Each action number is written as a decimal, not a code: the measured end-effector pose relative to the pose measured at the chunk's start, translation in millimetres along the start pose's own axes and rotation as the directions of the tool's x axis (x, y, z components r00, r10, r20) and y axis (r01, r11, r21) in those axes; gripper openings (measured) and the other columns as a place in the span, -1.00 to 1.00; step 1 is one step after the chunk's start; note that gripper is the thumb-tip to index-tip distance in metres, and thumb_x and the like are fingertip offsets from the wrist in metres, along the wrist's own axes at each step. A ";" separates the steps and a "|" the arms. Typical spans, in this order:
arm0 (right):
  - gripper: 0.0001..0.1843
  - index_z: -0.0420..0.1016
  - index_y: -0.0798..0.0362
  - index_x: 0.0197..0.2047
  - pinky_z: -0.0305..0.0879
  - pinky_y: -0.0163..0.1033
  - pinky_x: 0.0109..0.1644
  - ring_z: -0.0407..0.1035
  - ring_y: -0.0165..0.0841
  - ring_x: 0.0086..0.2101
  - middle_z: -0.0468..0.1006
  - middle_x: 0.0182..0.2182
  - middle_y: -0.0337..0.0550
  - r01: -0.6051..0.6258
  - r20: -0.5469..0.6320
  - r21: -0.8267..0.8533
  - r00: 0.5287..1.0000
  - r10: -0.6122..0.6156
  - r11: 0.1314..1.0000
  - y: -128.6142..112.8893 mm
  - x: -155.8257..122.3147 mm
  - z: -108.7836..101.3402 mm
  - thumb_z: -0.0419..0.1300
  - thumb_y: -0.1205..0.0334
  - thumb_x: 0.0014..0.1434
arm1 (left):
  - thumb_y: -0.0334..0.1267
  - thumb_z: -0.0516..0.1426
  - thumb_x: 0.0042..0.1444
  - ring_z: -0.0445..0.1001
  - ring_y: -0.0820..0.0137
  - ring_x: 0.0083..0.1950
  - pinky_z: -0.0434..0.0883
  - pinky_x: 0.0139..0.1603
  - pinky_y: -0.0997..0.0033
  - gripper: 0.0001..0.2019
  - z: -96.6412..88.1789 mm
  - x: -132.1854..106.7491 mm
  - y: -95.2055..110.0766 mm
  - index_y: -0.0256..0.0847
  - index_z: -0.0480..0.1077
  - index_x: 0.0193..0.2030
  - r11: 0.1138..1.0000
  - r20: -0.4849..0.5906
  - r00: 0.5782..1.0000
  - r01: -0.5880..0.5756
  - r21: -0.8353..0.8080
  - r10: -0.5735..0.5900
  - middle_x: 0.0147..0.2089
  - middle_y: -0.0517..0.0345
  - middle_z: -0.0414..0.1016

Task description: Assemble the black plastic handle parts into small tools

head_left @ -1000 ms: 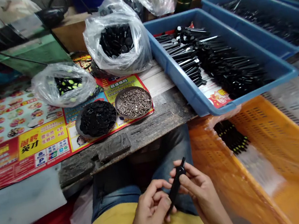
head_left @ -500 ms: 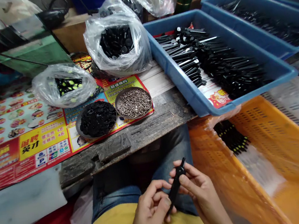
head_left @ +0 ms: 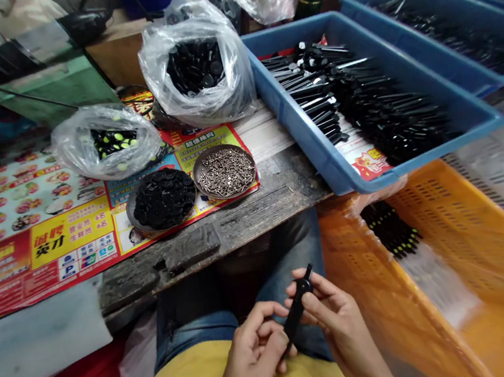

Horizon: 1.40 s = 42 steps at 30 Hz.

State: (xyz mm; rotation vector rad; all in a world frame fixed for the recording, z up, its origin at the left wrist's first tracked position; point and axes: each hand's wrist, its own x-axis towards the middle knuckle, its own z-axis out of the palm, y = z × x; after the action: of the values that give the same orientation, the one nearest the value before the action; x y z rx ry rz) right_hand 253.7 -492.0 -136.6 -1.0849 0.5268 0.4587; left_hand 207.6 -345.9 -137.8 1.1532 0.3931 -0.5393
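Above my lap, both hands are closed on one slim black plastic piece (head_left: 294, 317) with a round cap near its far end and a narrow tip beyond that. My left hand (head_left: 258, 347) pinches its lower end between thumb and fingers. Around the upper end, by the round cap, is my right hand (head_left: 332, 313), thumb on the near side and fingers behind. The piece tilts up to the right. On the bench ahead are a dish of black discs (head_left: 162, 199) and a dish of small metal screws or pins (head_left: 225, 172).
Plastic bags of black caps (head_left: 195, 67) and yellow-green-dotted pieces (head_left: 115, 140) stand behind the dishes. A blue tray (head_left: 438, 154) holds many slim black parts. Right of my legs, an orange crate (head_left: 485, 241) contains dotted black pieces. The wooden bench edge (head_left: 246, 211) runs before me.
The view has shifted very slightly. Both hands keep the same grip on the black plastic piece, and nothing on the bench has visibly moved.
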 end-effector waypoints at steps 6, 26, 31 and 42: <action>-0.64 0.62 -0.04 -0.14 0.48 -0.32 -0.30 0.55 -0.32 -0.36 0.65 -0.33 -0.16 -0.009 0.010 0.013 1.000 0.009 1.000 -0.6 -0.1 0.0 0.46 0.12 -0.04 | 0.09 0.17 0.15 0.24 0.54 -0.53 0.20 -0.50 0.56 -0.60 -0.1 -1.7 1.9 -0.19 0.33 -0.09 0.999 -0.015 1.000 0.002 0.049 -0.001 -0.45 0.19 0.43; -0.65 0.61 -0.03 -0.12 0.51 -0.30 -0.29 0.56 -0.29 -0.34 0.65 -0.32 -0.15 0.041 -0.004 -0.008 0.999 -0.041 0.999 -2.0 0.6 -4.1 0.44 0.12 -0.02 | 0.03 0.25 0.08 0.38 0.43 -0.33 0.26 -0.40 0.53 -0.63 -2.8 -0.7 -1.2 -0.18 0.40 -0.12 1.000 -0.026 1.000 0.012 -0.009 -0.012 -0.34 0.18 0.42; -0.65 0.62 -0.06 -0.14 0.50 -0.30 -0.29 0.55 -0.29 -0.34 0.65 -0.33 -0.16 0.040 -0.004 -0.015 0.999 -0.041 0.999 -2.2 0.2 -3.7 0.45 0.11 -0.03 | 0.04 0.26 0.06 0.38 0.41 -0.30 0.28 -0.38 0.51 -0.63 -2.0 -0.6 1.2 -0.18 0.41 -0.13 1.000 -0.030 1.000 0.007 -0.002 -0.007 -0.33 0.17 0.43; -0.66 0.60 -0.03 -0.13 0.51 -0.30 -0.28 0.56 -0.29 -0.33 0.66 -0.31 -0.16 0.052 0.005 -0.008 0.999 -0.052 0.999 -1.9 0.0 -3.5 0.44 0.13 -0.01 | 0.04 0.28 0.02 0.35 0.44 -0.37 0.29 -0.37 0.49 -0.61 -1.4 -1.8 -1.4 -0.18 0.42 -0.15 1.000 -0.052 0.999 0.013 -0.026 -0.015 -0.35 0.20 0.37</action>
State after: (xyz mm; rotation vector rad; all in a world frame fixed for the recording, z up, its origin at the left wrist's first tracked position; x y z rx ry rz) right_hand 254.2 -496.0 -136.5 -1.1022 0.4920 0.4182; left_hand 205.3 -344.8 -138.4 1.1418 0.4521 -0.5158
